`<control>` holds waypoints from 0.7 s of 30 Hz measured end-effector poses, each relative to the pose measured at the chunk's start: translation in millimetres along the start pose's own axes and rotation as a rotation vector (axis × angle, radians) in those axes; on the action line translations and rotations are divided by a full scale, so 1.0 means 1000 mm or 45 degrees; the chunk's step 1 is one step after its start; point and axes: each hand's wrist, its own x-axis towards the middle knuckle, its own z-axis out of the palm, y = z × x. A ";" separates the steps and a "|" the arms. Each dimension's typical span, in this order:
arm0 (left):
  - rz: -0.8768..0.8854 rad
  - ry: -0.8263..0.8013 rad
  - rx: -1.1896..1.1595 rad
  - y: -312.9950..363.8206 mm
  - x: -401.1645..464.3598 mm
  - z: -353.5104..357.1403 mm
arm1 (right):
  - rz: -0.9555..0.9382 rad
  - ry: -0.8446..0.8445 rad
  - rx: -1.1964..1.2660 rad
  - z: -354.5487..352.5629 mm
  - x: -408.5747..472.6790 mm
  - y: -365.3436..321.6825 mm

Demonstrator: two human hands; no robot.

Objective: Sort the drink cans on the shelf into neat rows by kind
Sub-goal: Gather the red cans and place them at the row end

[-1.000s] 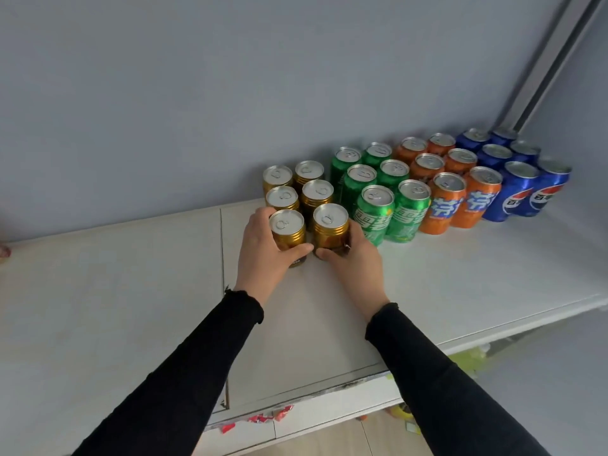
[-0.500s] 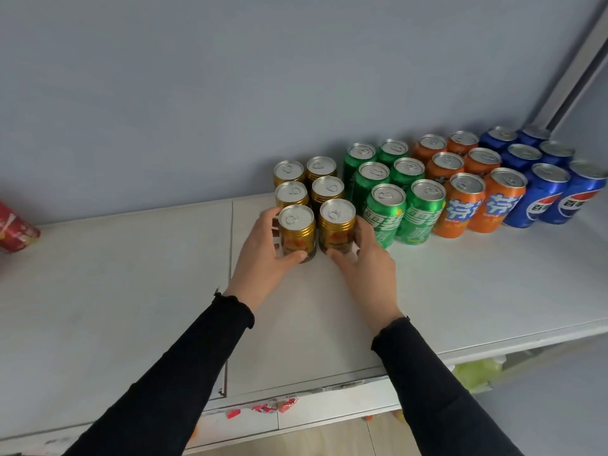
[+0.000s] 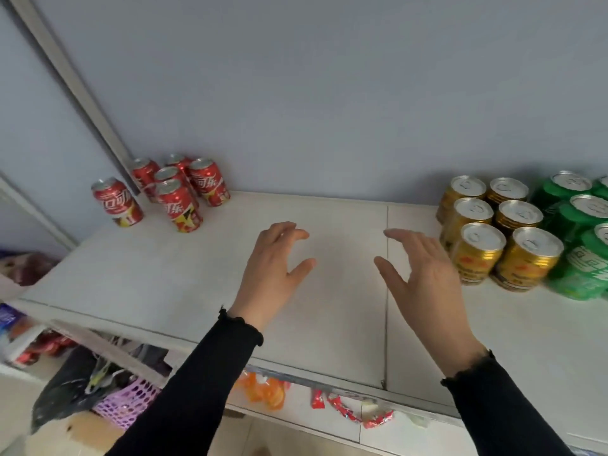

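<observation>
Several red cans (image 3: 177,205) stand in a loose cluster at the shelf's far left corner, one red can (image 3: 117,202) set apart to the left. Gold cans (image 3: 500,228) stand in two neat rows at the right, with green cans (image 3: 582,245) beyond them at the frame edge. My left hand (image 3: 274,268) and my right hand (image 3: 419,278) hover over the bare middle of the white shelf (image 3: 184,278), fingers spread, holding nothing. The right hand is just left of the nearest gold can (image 3: 477,255), apart from it.
A grey wall backs the shelf, with a slanted metal post (image 3: 75,93) at the left. Below the front edge lie a pink basket (image 3: 125,403), a black bag (image 3: 69,390), an orange wrapper (image 3: 266,390) and red wrappers (image 3: 348,409).
Both hands have let go of the two front gold cans and drawn left over the bare shelf. The view has swung left, bringing the red cans in and losing the orange and blue ones.
</observation>
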 end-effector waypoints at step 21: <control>-0.459 0.251 -0.226 -0.376 0.046 -0.193 | 0.461 -0.357 0.653 0.314 0.109 -0.262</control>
